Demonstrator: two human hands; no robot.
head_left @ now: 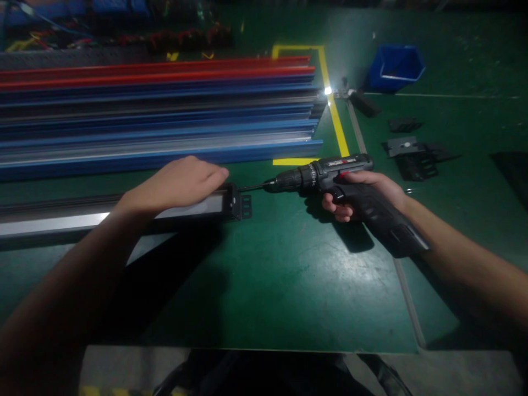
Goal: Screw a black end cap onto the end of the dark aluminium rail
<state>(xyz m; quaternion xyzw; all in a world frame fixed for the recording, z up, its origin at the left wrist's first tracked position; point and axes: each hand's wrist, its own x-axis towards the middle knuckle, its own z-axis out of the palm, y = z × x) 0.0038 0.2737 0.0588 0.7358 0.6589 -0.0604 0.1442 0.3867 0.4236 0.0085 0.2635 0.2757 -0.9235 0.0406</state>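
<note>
My right hand [371, 190] is wrapped round the grip of a black cordless drill [342, 170]. Its long thin bit [251, 188] points left and meets the black end bracket [241, 203] of a long bar. That long bar [74, 221], silver-faced with dark edges, lies on the bench and runs off to the left. Over the bar near its bracket end lies my left hand [181, 184], closed round the top edge, with its thumb side toward the bracket. The undersides of the left fingers are hidden.
Behind the bar lie several long blue and red profiles [165, 126]. A blue bin [396, 69] stands at the back right. Black brackets [412, 151] are piled right of the drill. Yellow tape [338, 132] marks the green bench top [280, 297]; its front edge is near me.
</note>
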